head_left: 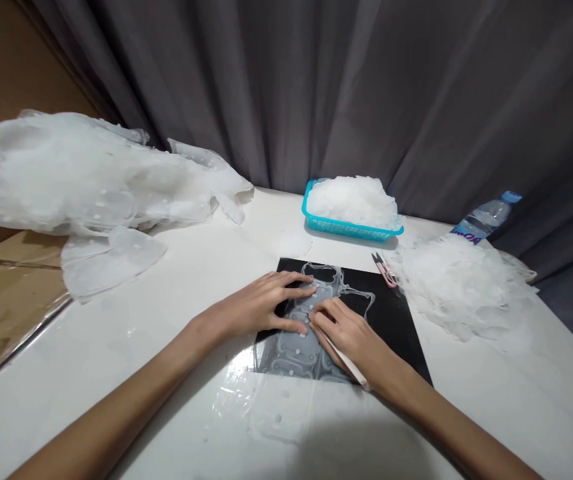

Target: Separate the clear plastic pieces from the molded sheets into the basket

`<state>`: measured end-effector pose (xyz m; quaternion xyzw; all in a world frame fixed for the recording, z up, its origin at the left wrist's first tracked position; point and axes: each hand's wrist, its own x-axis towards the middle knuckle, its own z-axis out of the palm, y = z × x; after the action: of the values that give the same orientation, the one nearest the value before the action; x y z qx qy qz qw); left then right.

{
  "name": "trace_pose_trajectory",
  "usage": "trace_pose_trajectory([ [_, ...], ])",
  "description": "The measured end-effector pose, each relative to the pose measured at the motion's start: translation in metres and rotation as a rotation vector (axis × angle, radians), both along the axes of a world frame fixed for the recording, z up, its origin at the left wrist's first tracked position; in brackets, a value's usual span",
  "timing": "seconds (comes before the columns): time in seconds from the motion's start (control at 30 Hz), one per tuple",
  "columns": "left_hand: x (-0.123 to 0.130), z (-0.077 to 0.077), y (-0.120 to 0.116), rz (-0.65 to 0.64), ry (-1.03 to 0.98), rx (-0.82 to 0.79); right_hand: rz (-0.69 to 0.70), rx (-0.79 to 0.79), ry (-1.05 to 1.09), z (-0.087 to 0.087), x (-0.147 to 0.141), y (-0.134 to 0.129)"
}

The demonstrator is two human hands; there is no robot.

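In the head view, the left hand (265, 303) is wide, with its fingers spread out. It lies on a thin, see-through plastic sheet (299, 343) that has rounded shapes and small round bumps in it. The right hand (343, 327) is just beside it and is narrow, with its fingers closed around a thin white stick-shaped tool (349, 365). One end of the tool points down at the plastic sheet near the left thumb, and the other end pokes out below the right hand.

Under both hands is a flat black mat (401, 327), and the plastic sheet lies on it. The sheet also goes past the near edge of the mat, onto the white counter (181, 413). Past the fingers, some loose, see-through strips (359, 292) curl over the mat.

Beyond the hands, a bright blue plastic basket (353, 230) holds a heap of soft-looking white pieces (353, 200). To the right of the right hand and a bit farther off, small pink snips with dark blades (389, 275) lie at the mat's edge. They are next to a big pile of cloudy white pieces (456, 280). Behind that pile, a clear water bottle with a blue cap (489, 217) leans over. Well to the left of the left hand is a bigger cloudy white pile (91, 173). A dark gray curtain (291, 87) hangs behind everything.
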<state>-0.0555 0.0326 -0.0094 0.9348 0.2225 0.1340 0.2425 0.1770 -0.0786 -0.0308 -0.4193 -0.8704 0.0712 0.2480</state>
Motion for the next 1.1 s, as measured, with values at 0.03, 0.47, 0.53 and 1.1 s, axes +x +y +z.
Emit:
trace_pose_trajectory([
  [0.03, 0.001, 0.001, 0.0, -0.002, -0.002, 0.001, 0.007, -0.004, -0.002, 0.0, 0.001, 0.0],
  [0.47, 0.002, 0.008, -0.001, -0.001, 0.034, -0.023, -0.028, 0.006, -0.131, 0.006, -0.004, 0.0],
  [0.53, 0.002, 0.006, -0.001, -0.002, 0.03, -0.019, -0.007, -0.016, -0.125, 0.008, -0.002, 0.0],
  [1.1, 0.003, 0.007, -0.009, 0.003, -0.039, -0.08, -0.064, 0.197, -0.115, -0.017, 0.006, 0.001],
])
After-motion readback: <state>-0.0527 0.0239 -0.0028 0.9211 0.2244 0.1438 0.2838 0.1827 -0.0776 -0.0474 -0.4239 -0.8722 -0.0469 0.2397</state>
